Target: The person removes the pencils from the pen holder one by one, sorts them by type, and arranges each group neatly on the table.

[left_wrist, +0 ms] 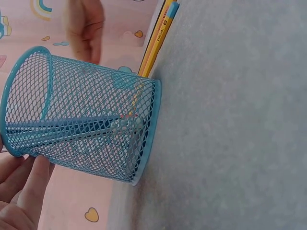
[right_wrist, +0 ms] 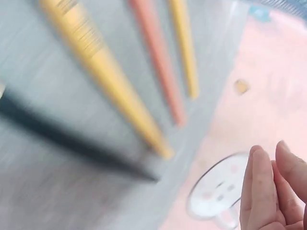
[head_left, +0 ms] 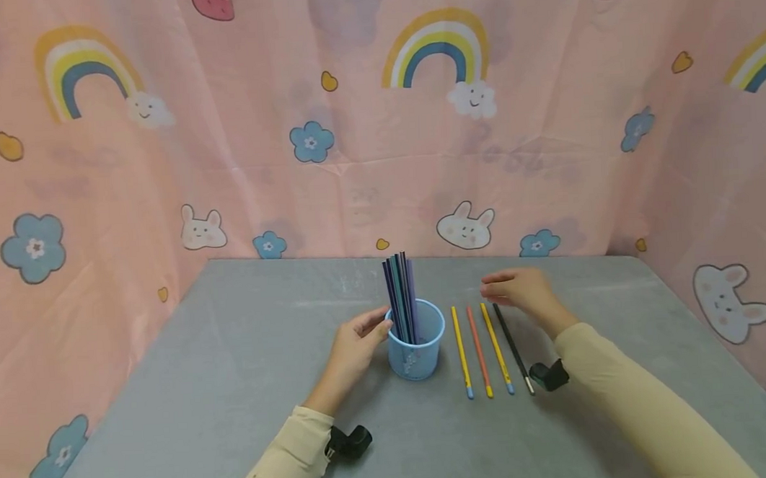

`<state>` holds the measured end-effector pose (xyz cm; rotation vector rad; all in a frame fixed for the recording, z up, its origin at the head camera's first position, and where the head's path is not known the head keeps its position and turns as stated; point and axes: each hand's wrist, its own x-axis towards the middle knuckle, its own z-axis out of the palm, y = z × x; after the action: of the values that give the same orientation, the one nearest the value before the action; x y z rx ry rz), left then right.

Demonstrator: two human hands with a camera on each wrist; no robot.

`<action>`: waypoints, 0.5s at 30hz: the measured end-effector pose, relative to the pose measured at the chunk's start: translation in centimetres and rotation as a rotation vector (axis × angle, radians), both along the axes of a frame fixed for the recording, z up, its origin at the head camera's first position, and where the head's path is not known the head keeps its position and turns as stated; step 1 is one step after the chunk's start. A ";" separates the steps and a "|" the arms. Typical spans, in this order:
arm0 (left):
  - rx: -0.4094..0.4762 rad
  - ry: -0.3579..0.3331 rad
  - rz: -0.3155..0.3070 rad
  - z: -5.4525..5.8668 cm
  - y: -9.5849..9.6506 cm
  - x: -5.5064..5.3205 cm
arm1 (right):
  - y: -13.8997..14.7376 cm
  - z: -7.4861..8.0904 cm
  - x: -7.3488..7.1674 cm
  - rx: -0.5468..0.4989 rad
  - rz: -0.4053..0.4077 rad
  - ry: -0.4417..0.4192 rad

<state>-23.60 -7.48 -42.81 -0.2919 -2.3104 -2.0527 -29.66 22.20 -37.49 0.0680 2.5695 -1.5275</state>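
A light blue mesh pen holder [head_left: 414, 360] stands upright on the grey table, with a bundle of slim black, teal and purple sticks [head_left: 400, 296] leaning to its left side. My left hand [head_left: 352, 345] holds the holder by its left side near the rim; in the left wrist view its fingers [left_wrist: 36, 184] touch the mesh. To the right lie a yellow pencil [head_left: 462, 354], an orange pencil [head_left: 478, 353], a second yellow pencil [head_left: 496, 348] and a black pencil [head_left: 514, 349], side by side. Above their far ends hovers my right hand [head_left: 522, 289], empty, its fingers extended.
The grey table [head_left: 264, 332] reaches back to a pink printed curtain [head_left: 380, 181], which also hangs at both sides. A black wrist camera [head_left: 349, 441] sits on the left wrist, and another camera [head_left: 549, 376] on the right, close to the black pencil's near end.
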 end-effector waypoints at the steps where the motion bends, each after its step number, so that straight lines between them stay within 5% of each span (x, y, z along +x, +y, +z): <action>1: -0.001 -0.001 0.000 0.0 0.0 0.0 | -0.5 0.3 0.2 -0.017 0.016 0.006; 15: -0.021 -0.002 -0.017 -0.1 -0.2 0.0 | -5.5 2.4 0.7 -0.120 0.146 0.050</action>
<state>-23.59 -7.68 -42.87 -0.3121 -2.3401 -2.0386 -28.94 16.68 -35.13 -0.1688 2.4520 -1.6427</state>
